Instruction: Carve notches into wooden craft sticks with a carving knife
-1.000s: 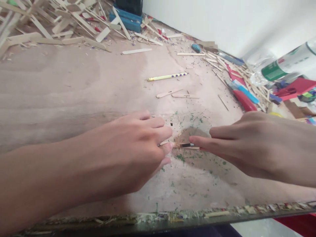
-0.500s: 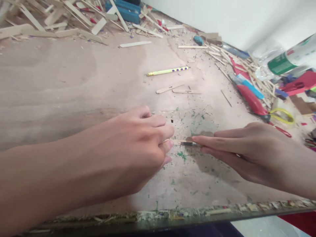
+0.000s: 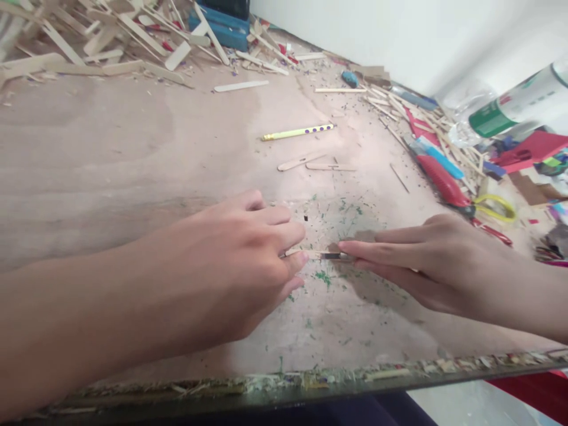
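Observation:
My left hand (image 3: 252, 260) is closed, its fingertips pinching a narrow wooden craft stick (image 3: 313, 254) low over the wooden tabletop (image 3: 177, 148). Most of that stick is hidden under the fingers. From the right, my right hand (image 3: 435, 263) grips a slim craft knife (image 3: 331, 256), index finger stretched along its top. The dark blade meets the exposed end of the stick. The knife's handle is mostly covered by my hand. Green shavings (image 3: 323, 277) are scattered around the blade. Beyond my hands lie two slotted craft sticks (image 3: 331, 167) and a yellow pencil (image 3: 297, 132).
Heaped craft sticks (image 3: 102, 35) fill the far left beside a blue box (image 3: 222, 26). On the right are yellow-handled scissors (image 3: 494, 207), a red-handled tool (image 3: 444, 180), a light-blue cutter (image 3: 439, 160) and a plastic bottle (image 3: 492, 118). The table's front edge (image 3: 266, 384) is littered with scraps.
The view has shifted slightly, so things on the right appear a little further left. Both hands keep the same grip, with the blade still against the stick.

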`<state>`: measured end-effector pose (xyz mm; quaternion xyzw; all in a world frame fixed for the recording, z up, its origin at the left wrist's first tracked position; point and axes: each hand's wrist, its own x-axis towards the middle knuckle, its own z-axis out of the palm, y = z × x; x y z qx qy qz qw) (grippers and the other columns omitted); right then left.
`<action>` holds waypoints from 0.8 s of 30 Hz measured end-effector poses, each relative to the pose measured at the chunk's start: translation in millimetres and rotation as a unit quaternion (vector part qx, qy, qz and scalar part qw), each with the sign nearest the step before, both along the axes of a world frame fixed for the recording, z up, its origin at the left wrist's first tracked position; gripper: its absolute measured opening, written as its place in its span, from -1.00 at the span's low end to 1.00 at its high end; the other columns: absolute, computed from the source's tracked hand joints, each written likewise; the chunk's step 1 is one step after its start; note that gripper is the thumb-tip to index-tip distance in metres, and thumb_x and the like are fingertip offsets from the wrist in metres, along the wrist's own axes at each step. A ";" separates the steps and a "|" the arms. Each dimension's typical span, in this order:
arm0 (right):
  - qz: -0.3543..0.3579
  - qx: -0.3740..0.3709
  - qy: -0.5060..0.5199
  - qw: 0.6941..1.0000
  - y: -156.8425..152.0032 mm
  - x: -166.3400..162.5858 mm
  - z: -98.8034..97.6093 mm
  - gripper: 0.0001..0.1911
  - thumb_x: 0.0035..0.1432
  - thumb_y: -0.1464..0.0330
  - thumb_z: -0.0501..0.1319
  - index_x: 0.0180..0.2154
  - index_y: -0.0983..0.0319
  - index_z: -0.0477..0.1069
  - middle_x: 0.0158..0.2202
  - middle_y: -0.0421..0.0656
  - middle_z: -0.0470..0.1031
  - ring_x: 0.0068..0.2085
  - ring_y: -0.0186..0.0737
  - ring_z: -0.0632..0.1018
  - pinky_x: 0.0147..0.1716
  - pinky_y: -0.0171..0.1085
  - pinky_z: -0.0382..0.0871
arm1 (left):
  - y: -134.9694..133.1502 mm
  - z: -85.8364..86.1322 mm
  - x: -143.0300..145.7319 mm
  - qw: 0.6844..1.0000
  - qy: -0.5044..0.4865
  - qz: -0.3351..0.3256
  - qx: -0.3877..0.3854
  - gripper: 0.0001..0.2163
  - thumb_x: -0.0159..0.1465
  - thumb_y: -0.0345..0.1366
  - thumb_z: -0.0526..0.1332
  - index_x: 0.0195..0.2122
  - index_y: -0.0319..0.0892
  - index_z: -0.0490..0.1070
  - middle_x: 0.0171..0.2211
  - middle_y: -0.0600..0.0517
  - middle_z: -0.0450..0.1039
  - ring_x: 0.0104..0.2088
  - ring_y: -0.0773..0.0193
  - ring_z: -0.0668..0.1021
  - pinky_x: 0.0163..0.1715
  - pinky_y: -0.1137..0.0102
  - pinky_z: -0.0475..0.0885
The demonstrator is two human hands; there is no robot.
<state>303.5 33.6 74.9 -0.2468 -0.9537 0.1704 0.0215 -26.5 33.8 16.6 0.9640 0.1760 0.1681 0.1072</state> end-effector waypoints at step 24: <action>-0.089 -0.064 0.072 0.991 -8.4 -3.3 -12.9 -0.63 0.78 0.35 0.24 0.26 0.38 0.79 0.10 0.05 0.88 -0.04 -0.08 0.93 -0.12 -0.38 0.84 | 0.2 -11.2 -1.6 0.998 -0.043 0.031 -0.024 -0.65 0.71 -0.30 0.21 -0.23 -0.03 0.69 -0.32 0.07 0.49 -0.32 0.07 0.44 -0.11 0.07 0.20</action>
